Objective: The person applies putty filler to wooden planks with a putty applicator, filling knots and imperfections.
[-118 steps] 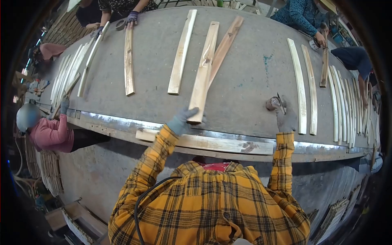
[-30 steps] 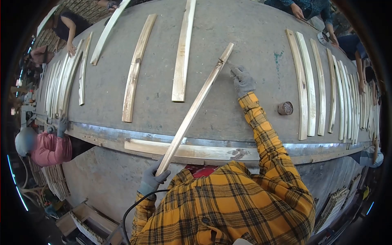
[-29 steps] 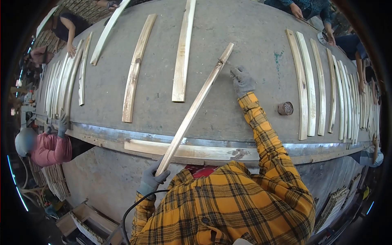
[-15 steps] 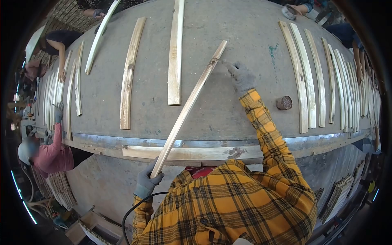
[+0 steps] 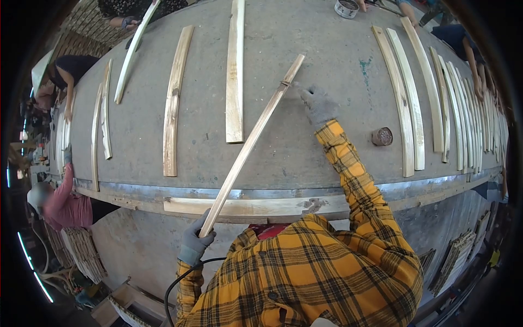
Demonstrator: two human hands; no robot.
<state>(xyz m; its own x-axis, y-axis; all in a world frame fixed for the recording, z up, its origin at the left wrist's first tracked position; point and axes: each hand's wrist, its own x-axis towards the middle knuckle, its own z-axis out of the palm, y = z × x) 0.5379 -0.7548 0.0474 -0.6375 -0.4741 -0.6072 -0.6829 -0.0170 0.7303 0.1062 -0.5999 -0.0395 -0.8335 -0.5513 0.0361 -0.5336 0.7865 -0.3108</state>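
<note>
A long, narrow wooden strip [image 5: 248, 155] slants across the table in front of me. My left hand [image 5: 196, 238], in a grey glove, is closed around its near end at the table edge. My right hand [image 5: 320, 104], also gloved, is closed beside the far part of the strip, its fingertips close to a dark knot mark [image 5: 284, 83]. Something thin and pale shows at those fingertips, but I cannot tell what it is. Along the table's front edge lies a wider board [image 5: 245, 206] with a dark patch on its right part.
Several wooden strips lie on the grey table [image 5: 316, 158], including one [image 5: 235, 82] ahead and another [image 5: 177, 103] to the left. A small brown-stained tin [image 5: 382, 137] stands to my right, a larger tin [image 5: 346, 8] farther back. Co-workers, one in a pink sleeve [image 5: 64, 191], line the sides.
On the right, one strip has slid away toward the far side. The larger tin at the back has shifted left. My right hand has moved slightly left; my left hand keeps its grip.
</note>
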